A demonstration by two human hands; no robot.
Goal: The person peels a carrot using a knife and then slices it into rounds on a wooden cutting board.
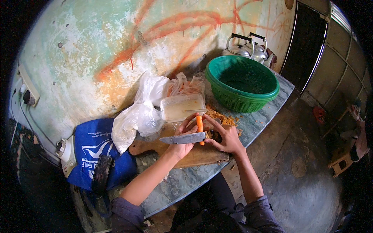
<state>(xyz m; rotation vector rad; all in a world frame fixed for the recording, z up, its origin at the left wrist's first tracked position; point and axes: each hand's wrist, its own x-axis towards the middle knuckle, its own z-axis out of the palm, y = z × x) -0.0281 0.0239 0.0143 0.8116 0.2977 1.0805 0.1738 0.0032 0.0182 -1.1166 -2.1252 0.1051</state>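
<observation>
The left forearm slants inward and the right forearm leans left, both bare below the elbow. The left hand turns its palm partly up, fingers raised and closed in a grip. The right hand faces it, gripping, index finger extended leftward, thumb below. The hands nearly meet.

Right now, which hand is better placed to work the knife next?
The right hand, probably: it is at the handle end of the knife, whose blade points left across the carrot. The left hand is behind the blade, fingers by the carrot.
</observation>
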